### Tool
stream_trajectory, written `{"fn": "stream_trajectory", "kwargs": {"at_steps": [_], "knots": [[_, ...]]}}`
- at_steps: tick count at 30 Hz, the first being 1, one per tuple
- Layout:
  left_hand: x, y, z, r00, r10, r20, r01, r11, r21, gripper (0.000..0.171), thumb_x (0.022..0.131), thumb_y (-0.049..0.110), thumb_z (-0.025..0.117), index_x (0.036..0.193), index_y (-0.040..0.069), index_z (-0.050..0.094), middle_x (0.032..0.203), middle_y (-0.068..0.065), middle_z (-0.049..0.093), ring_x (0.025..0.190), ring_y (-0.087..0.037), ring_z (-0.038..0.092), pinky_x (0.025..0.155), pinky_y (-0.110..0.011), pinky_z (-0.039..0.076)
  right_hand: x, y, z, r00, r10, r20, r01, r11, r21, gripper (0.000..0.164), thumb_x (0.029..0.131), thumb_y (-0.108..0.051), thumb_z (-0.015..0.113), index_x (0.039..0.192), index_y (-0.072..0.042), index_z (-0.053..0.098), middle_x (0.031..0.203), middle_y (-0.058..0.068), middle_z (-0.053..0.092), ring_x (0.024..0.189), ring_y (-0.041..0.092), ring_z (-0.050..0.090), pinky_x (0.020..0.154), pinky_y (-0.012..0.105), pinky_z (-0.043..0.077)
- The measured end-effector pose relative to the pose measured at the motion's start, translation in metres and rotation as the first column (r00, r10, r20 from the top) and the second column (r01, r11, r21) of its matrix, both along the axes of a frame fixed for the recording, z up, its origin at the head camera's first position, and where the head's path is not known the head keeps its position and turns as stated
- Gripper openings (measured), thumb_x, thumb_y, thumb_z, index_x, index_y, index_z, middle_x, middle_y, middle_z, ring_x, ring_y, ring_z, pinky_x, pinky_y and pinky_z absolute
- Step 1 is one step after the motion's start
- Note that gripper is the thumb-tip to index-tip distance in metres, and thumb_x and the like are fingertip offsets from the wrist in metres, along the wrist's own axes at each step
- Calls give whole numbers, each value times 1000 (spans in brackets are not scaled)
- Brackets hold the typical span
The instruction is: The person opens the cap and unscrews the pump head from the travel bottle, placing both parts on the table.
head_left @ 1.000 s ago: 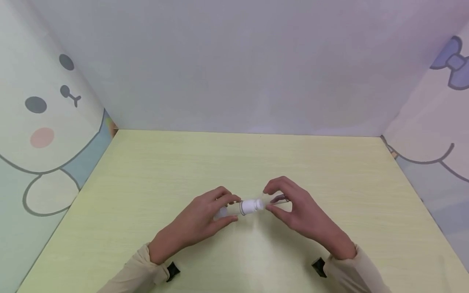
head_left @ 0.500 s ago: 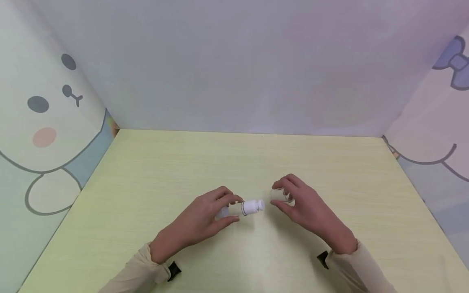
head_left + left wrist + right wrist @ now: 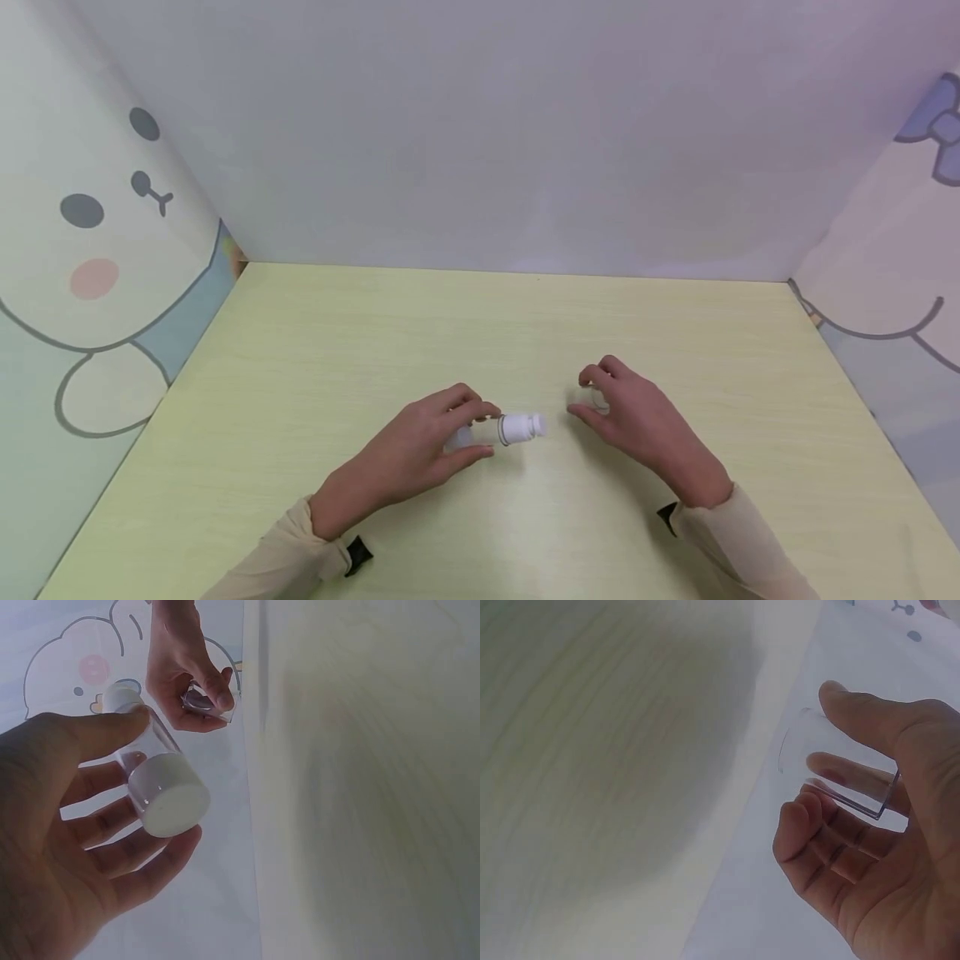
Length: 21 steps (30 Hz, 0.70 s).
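A clear bottle with white ends [image 3: 517, 428] lies sideways in my left hand [image 3: 420, 450], gripped between thumb and fingers above the table. Its white nozzle end points right in the head view, and its broad white base [image 3: 171, 796] faces the left wrist camera. My right hand [image 3: 637, 417] holds a clear, cup-shaped cap [image 3: 851, 761] between thumb and fingers. Transparent and hollow, the cap shows a finger through its wall in the right wrist view. A gap separates the cap from the nozzle end.
Both hands are over a pale wood-grain table [image 3: 390, 325]. A plain grey-white wall [image 3: 510, 142] rises behind it, and side panels with cartoon animals [image 3: 97, 233] flank it. Dark pieces [image 3: 358, 556] sit at the sleeve cuffs.
My right hand has moved right, drawing the clear cap off and away from the bottle's white nozzle end. My left hand and the bottle have shifted only slightly right.
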<state>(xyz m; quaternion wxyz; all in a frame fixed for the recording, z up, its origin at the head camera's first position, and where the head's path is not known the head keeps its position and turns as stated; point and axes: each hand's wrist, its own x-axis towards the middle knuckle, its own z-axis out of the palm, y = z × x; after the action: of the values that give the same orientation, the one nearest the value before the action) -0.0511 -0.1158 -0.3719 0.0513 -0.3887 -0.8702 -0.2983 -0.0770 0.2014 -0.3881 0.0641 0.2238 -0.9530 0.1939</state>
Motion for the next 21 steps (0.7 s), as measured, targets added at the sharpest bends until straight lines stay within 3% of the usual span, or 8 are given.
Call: {"fn": "stream_trajectory", "kwargs": {"at_steps": [8, 21], "knots": [[0, 0, 0, 1000, -5, -2, 5, 1000, -15, 34, 95, 31, 79, 126, 21, 69, 114, 6, 64, 86, -7, 60, 72, -15, 52, -5, 2, -7, 997, -69, 18, 68, 996, 65, 30, 85, -27, 88, 102, -11, 70, 92, 0, 60, 66, 8, 49, 52, 23, 43], [-1, 0, 0, 1000, 5, 14, -4, 999, -36, 36, 94, 34, 79, 127, 21, 69, 114, 7, 64, 87, -6, 59, 72, -15, 52, -10, 2, -12, 993, -85, 76, 75, 990, 122, 30, 86, -30, 87, 100, -11, 68, 89, -1, 58, 65, 7, 48, 51, 23, 43]]}}
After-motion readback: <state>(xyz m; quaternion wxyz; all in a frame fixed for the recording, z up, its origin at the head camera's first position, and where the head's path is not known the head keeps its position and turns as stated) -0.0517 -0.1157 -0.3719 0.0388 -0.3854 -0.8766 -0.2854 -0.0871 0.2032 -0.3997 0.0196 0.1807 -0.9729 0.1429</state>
